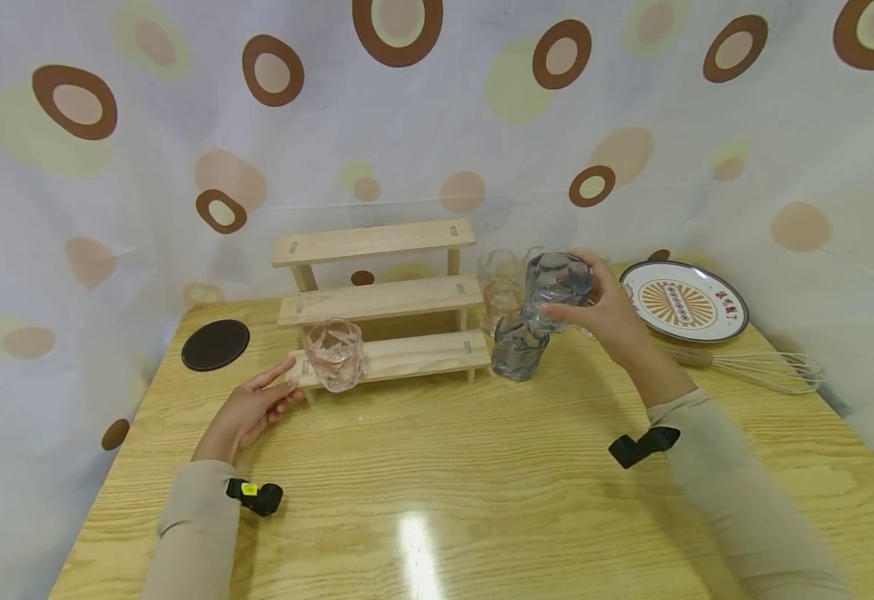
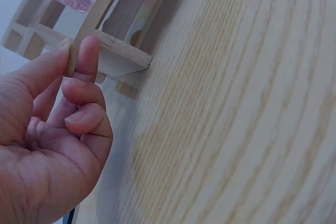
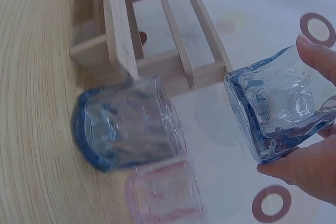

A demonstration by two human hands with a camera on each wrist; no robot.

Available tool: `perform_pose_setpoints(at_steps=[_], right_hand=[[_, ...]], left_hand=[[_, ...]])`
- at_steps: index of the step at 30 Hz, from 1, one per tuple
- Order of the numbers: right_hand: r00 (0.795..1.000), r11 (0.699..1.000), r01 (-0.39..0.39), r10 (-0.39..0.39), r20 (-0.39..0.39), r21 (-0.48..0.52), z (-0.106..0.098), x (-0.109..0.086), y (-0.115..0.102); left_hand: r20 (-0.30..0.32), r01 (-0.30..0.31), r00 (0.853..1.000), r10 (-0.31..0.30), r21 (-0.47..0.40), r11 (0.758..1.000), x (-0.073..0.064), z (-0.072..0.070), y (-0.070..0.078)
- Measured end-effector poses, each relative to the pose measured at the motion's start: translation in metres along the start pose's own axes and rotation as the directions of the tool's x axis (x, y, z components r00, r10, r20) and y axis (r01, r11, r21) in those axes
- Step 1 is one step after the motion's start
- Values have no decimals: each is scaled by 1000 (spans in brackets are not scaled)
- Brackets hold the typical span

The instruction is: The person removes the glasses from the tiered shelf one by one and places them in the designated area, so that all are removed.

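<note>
My right hand (image 1: 607,312) holds a blue-tinted glass (image 1: 560,279) raised off the table, thumb and fingers on opposite sides of it. Below it a second blue glass (image 1: 517,354) stands on the table at the right end of a three-step wooden rack (image 1: 422,354). In the right wrist view, a pink glass (image 3: 168,192) appears beside that standing blue glass. On the left, my left hand (image 1: 252,408) pinches the left end of the rack's lowest board between thumb and forefinger, its other fingers curled. Close by, a faceted pink glass (image 1: 337,354) sits on that lowest board.
Clear glasses (image 1: 498,279) stand behind the blue ones, partly hidden. A patterned plate (image 1: 684,300) leans at the back right, with a wire whisk (image 1: 766,367) in front. A dark round coaster (image 1: 215,344) lies at the left. Patterned cloth (image 1: 422,125) hangs behind the table.
</note>
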State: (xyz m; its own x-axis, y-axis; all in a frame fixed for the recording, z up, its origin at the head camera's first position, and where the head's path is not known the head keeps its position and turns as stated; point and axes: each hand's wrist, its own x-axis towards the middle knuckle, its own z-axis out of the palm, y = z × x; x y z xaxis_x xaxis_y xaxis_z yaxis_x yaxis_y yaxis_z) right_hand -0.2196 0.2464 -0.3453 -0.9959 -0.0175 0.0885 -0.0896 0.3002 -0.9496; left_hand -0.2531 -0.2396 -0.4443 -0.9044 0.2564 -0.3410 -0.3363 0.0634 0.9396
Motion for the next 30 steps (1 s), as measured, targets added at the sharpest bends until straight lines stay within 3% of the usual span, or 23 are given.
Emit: perform_pose_setpoints(at_steps=[5,12,27,30], right_hand=[[999,998,-36,34,-36,-49,-19,-6,6],[997,997,-73,71,-37,-42,-32,-10,24],[985,985,-170,170,-7,34,-29,-11,63],[981,981,-193,193,-8,8,-28,-12,71]], left_hand=[[6,-1,1000,1,-2,1000,0,0,1],[11,0,1000,0,-5,1000,0,-2,1],[-8,3,1000,-3,0,1000,-1,0,0],[-7,3,1000,-3,3,1000,-1,0,-1]])
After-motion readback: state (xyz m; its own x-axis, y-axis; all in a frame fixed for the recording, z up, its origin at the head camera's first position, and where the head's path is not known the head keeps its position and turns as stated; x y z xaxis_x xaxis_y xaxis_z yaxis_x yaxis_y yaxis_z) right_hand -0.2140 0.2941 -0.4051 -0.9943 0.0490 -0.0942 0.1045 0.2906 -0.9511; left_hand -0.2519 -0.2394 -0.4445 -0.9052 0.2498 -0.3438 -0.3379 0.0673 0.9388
